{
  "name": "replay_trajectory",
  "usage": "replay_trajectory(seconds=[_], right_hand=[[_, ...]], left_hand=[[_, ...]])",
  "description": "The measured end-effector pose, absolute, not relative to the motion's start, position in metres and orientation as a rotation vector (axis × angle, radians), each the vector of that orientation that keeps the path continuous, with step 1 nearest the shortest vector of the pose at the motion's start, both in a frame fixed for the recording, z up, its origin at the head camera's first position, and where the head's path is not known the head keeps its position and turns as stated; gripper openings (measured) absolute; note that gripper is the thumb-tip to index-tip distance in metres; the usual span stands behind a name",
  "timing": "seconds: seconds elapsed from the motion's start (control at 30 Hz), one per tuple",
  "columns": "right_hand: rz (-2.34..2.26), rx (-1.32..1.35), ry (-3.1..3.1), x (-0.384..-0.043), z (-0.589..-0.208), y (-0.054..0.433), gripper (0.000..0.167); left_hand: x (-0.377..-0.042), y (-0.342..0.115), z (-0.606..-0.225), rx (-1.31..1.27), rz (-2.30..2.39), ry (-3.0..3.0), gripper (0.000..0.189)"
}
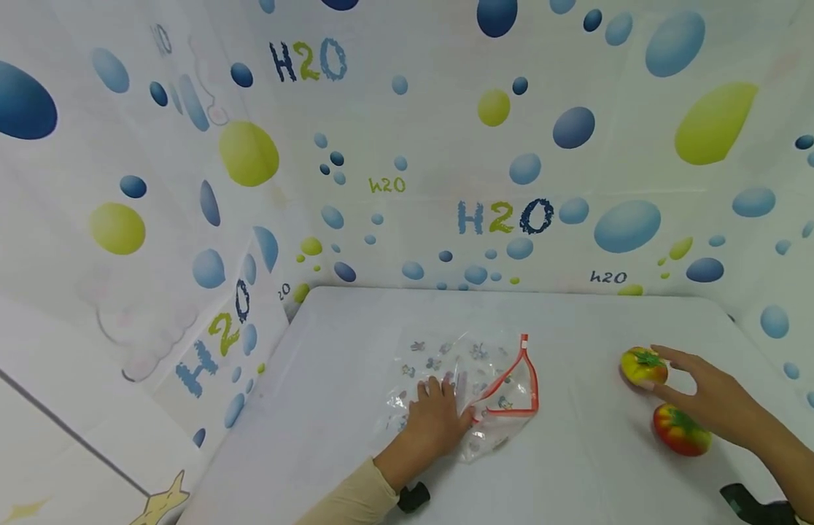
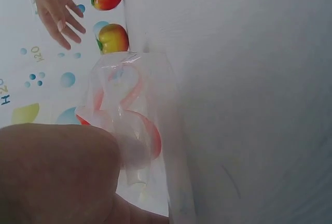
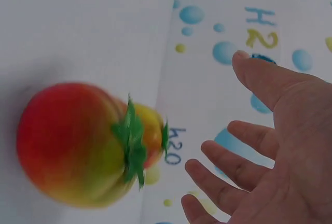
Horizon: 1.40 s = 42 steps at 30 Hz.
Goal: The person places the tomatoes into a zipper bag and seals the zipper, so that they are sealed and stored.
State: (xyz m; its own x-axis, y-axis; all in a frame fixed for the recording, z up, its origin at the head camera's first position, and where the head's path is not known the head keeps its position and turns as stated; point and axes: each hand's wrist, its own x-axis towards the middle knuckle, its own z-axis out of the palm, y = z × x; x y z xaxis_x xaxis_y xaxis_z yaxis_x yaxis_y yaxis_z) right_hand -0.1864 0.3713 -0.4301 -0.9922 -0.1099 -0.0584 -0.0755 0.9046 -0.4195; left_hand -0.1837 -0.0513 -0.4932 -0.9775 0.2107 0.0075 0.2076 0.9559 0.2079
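Note:
My left hand (image 1: 433,415) rests on a clear plastic zip bag (image 1: 462,354) printed with small figures, fingers stretched over it and thumb at its red zip strip (image 1: 535,386). In the left wrist view the bag (image 2: 171,94) stands up in soft folds beside the hand. My right hand (image 1: 722,397) reaches over two tomato-like fruits with its fingers spread and nothing held. The farther fruit, mostly yellow (image 1: 635,368) with green leaves, sits between thumb and fingertips in the head view. A redder fruit (image 1: 676,434) lies nearer, partly under the palm; the right wrist view shows its red side (image 3: 67,141) large.
Everything lies on a white-covered table (image 1: 328,350). Behind and to the left, sheets printed with blue and green bubbles (image 1: 407,146) rise from the table's edges. A black wrist strap (image 1: 413,497) shows beside the left sleeve.

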Motion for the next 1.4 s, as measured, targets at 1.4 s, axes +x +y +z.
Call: replay_trajectory(seconds=[1.4], right_hand=[[-0.746, -0.057, 2.591, -0.161, -0.495, 0.444, 0.094]], left_hand=[[-0.186, -0.050, -0.494, 0.302, 0.356, 3.029, 0.078]])
